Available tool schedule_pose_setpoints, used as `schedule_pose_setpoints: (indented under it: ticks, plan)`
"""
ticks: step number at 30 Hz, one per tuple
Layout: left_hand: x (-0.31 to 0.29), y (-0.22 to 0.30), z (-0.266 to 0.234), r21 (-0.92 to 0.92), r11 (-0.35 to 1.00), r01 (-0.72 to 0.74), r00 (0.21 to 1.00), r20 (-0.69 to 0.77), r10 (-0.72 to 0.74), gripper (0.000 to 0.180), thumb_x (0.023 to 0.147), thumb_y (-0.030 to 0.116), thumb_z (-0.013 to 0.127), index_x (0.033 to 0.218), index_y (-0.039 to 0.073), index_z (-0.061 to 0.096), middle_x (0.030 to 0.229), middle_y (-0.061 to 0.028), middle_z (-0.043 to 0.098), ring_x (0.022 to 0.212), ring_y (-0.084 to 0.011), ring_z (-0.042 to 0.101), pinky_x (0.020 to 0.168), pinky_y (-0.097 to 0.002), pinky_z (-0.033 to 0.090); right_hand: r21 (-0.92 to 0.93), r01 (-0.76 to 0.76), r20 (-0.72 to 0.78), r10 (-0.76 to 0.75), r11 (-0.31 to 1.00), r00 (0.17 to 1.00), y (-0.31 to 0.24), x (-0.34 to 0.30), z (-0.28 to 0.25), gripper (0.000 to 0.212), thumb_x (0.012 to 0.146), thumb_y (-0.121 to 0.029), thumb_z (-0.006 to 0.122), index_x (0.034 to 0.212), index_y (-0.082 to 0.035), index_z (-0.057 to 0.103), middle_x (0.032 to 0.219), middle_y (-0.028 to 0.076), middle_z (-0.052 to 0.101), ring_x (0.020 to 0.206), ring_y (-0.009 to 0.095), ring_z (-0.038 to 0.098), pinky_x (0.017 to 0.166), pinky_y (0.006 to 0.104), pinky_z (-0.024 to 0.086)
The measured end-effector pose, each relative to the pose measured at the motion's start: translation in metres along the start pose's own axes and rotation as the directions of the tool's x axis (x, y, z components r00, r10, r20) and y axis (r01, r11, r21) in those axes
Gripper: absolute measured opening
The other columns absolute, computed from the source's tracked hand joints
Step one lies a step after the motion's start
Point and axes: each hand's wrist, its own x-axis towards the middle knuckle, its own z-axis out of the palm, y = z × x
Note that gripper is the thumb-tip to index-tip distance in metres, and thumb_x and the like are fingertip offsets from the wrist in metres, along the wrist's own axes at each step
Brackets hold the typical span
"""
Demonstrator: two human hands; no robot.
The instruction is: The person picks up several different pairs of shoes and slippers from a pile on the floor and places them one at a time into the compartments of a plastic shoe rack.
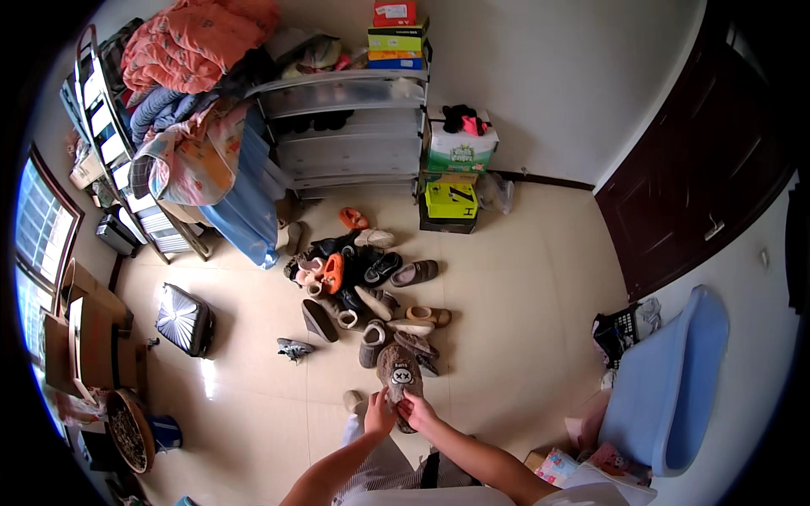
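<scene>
A brown fuzzy slipper (pixel 398 361) with a round black-and-white face patch is held up in front of me, toe pointing away. My left hand (pixel 380 413) pinches its near left edge. My right hand (pixel 415 411) grips its near right side, with the thumb on top. Just beyond the slipper lies a heap of mixed shoes. In it are a grey-brown ankle boot (pixel 373 344), dark brown slippers (pixel 415 342), an orange slipper (pixel 334 273), a tan shoe (pixel 429 315) and a grey-brown loafer (pixel 415 272). A grey sneaker (pixel 294 348) lies apart on the left.
A tiered shoe rack (pixel 346 152) stands against the far wall, with stacked boxes (pixel 460 152) beside it. To the left are a black-and-silver suitcase (pixel 186 319), a ladder (pixel 126 160) and a round basket (pixel 129 430). A blue plastic tub (pixel 658 388) leans at right, near a dark door (pixel 700 169).
</scene>
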Motion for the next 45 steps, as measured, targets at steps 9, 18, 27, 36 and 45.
schedule_pose_setpoints:
  ticks: [9, 18, 27, 36, 45]
  plan:
    - [0.007, 0.004, -0.044, 0.101, 0.988, -0.115, 0.947, -0.29, 0.14, 0.048, 0.072, 0.005, 0.061, 0.119, 0.012, 0.057, 0.1, -0.0121, 0.052, 0.088, -0.0282, 0.056, 0.073, -0.0399, 0.047, 0.042, -0.024, 0.141, 0.018, 0.999, 0.99, 0.01, -0.038, 0.064, 0.017, 0.082, -0.024, 0.067, 0.093, -0.012, 0.06, 0.087, 0.001, 0.059, 0.082, 0.013, 0.055, 0.073, 0.0266, 0.045]
    - [0.057, -0.002, -0.111, -0.137, 0.982, -0.131, 0.959, -0.27, 0.09, 0.027, 0.076, 0.01, 0.061, 0.103, 0.006, 0.064, 0.091, -0.011, 0.057, 0.07, -0.0263, 0.057, 0.066, -0.0351, 0.047, -0.047, 0.279, 0.113, -0.272, 0.959, 0.956, 0.019, -0.043, 0.148, 0.018, 0.081, -0.021, 0.069, 0.09, -0.008, 0.061, 0.083, 0.0, 0.062, 0.07, 0.012, 0.057, 0.066, 0.0238, 0.046]
    - [0.098, 0.011, -0.149, -0.146, 0.974, -0.173, 0.949, -0.288, 0.126, 0.014, 0.083, 0.017, 0.061, 0.083, 0.002, 0.063, 0.081, -0.0111, 0.057, 0.067, -0.0284, 0.055, 0.06, -0.0364, 0.042, -0.684, 0.7, 0.422, -0.894, -0.203, 0.153, 0.021, -0.063, 0.185, 0.031, 0.074, -0.006, 0.068, 0.101, -0.004, 0.054, 0.089, 0.008, 0.056, 0.077, 0.019, 0.056, 0.069, 0.0308, 0.047]
    - [0.101, 0.073, -0.093, -0.104, 0.986, -0.13, 0.964, -0.247, 0.101, 0.019, 0.079, 0.016, 0.063, 0.096, 0.009, 0.065, 0.093, -0.0046, 0.058, 0.075, -0.0227, 0.058, 0.067, -0.0328, 0.045, -0.937, 0.334, 0.273, -0.812, -0.103, 0.515, -0.048, -0.054, 0.101, 0.053, 0.072, -0.044, 0.071, 0.1, -0.004, 0.05, 0.086, 0.015, 0.061, 0.079, 0.034, 0.062, 0.066, 0.0426, 0.048]
    - [0.068, 0.13, 0.041, -0.318, 0.947, -0.054, 0.972, -0.234, -0.023, 0.022, 0.079, 0.015, 0.063, 0.101, 0.01, 0.064, 0.096, -0.004, 0.058, 0.079, -0.0225, 0.059, 0.069, -0.0315, 0.046, -0.939, 0.178, 0.341, -0.734, -0.293, 0.587, -0.16, -0.08, -0.025, 0.028, 0.083, -0.035, 0.057, 0.084, -0.007, 0.057, 0.075, 0.017, 0.065, 0.073, 0.037, 0.063, 0.062, 0.0479, 0.049]
